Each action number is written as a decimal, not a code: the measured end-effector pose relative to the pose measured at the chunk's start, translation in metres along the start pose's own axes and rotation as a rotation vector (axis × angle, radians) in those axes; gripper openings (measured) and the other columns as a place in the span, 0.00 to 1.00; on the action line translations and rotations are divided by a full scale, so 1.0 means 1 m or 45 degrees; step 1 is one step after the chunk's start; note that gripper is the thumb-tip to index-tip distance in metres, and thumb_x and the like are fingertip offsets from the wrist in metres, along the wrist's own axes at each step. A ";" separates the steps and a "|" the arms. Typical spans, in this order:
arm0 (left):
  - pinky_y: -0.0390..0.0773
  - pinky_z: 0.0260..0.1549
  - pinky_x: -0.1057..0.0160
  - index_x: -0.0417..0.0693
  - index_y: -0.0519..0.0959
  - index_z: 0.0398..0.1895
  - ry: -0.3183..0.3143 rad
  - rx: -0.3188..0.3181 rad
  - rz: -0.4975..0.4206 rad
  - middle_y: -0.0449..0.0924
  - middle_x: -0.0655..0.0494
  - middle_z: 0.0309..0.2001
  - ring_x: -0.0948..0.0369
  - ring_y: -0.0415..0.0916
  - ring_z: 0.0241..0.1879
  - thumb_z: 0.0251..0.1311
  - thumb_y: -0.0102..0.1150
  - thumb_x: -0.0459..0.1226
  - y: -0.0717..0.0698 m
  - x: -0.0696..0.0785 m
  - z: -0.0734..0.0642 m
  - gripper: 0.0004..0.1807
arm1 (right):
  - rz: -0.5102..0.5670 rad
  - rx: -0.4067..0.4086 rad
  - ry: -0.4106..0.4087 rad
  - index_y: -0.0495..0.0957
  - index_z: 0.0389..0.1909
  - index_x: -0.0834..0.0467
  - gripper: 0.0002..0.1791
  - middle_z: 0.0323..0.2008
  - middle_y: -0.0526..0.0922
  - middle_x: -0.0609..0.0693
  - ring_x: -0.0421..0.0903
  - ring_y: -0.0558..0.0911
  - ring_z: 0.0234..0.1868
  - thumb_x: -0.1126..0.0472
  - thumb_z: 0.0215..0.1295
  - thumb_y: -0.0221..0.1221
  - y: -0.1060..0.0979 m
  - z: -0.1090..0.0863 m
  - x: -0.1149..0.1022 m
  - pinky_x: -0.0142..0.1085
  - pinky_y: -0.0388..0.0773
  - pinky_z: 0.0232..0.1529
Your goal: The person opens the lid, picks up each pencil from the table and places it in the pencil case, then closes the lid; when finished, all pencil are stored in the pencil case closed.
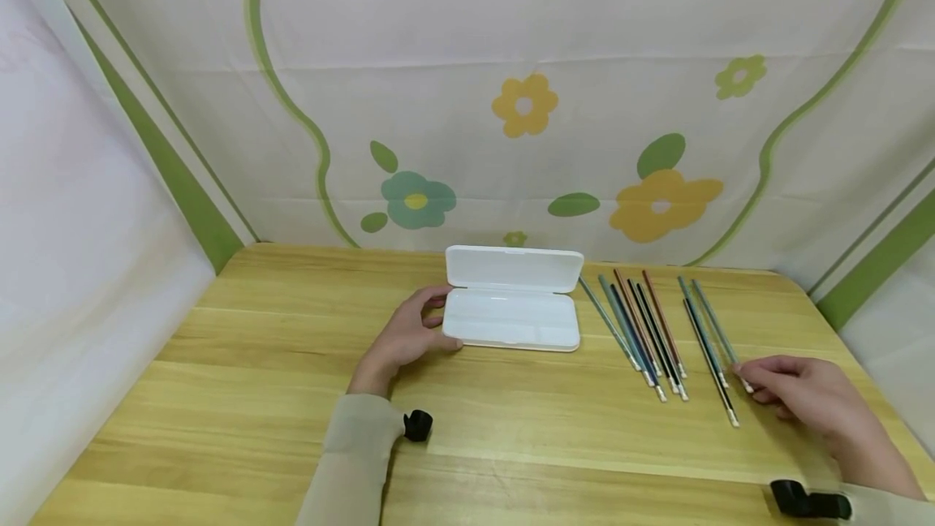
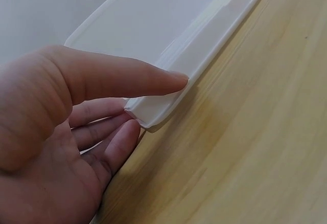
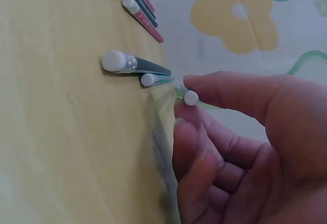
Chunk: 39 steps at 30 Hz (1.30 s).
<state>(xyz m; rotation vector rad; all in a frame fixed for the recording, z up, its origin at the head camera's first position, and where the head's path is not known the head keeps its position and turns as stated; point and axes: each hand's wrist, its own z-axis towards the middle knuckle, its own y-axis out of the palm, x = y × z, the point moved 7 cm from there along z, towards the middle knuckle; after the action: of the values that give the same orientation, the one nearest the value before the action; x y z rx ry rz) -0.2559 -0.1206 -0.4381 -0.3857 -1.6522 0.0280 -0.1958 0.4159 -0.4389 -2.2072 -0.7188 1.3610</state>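
A white pencil case lies with its lid raised at the back of the wooden table. My left hand grips its left end, the thumb along the front edge and the other fingers at the side, as the left wrist view shows on the case. Over on the right, my right hand pinches a grey-green pencil near its eraser end between thumb and fingers. The white eraser pokes out of the pinch in the right wrist view. Close by on its left lie a black pencil and a teal pencil.
Between the case and my right hand, several pencils in blue, black, reddish and green lie in a loose fan, erasers toward me. A flowered curtain hangs directly behind the table.
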 end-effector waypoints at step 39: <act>0.79 0.69 0.46 0.46 0.69 0.79 -0.015 0.004 0.032 0.71 0.42 0.74 0.41 0.77 0.70 0.51 0.79 0.26 -0.001 0.000 0.000 0.49 | 0.158 0.002 -0.366 0.76 0.65 0.69 0.23 0.42 0.87 0.34 0.36 0.89 0.41 0.55 0.83 0.58 0.034 -0.015 -0.056 0.33 0.86 0.41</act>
<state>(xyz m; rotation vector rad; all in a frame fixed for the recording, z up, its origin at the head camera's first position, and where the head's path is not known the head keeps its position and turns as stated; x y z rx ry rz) -0.2562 -0.1213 -0.4381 -0.4050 -1.6586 0.0516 -0.1970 0.3528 -0.4161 -2.1078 -0.6860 1.7645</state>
